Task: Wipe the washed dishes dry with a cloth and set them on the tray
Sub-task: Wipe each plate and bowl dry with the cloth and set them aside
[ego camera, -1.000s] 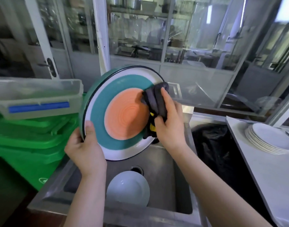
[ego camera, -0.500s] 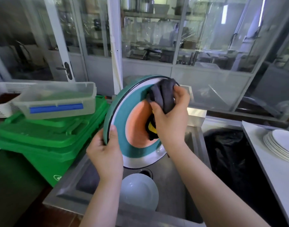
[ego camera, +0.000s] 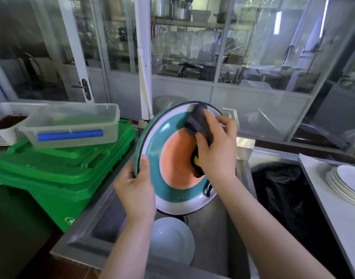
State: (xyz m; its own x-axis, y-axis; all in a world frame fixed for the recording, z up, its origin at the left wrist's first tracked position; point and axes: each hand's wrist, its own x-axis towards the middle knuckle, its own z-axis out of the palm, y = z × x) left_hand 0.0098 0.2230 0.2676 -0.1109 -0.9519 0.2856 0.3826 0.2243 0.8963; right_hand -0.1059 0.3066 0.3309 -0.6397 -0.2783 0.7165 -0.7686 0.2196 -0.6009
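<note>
A large round plate (ego camera: 168,150) with an orange centre, a teal ring and a white rim stands tilted on edge over the steel sink (ego camera: 218,234). My left hand (ego camera: 135,188) grips its lower left rim, thumb on the face. My right hand (ego camera: 215,150) holds a dark grey cloth (ego camera: 198,122) against the plate's upper right face; a yellow and black patch of the cloth shows under the palm. A pale white plate (ego camera: 172,239) lies in the sink below.
A stack of white plates (ego camera: 345,183) sits on the white counter (ego camera: 337,214) at right. A black-lined bin (ego camera: 281,190) stands beside the sink. At left, green crates (ego camera: 57,174) carry a clear tub (ego camera: 71,125) and a white basket (ego camera: 5,121). Glass cabinets fill the back.
My right hand has wiped the cloth from the plate's centre up to its upper right rim. The plate has turned more edge-on, with the left hand keeping its hold on the rim.
</note>
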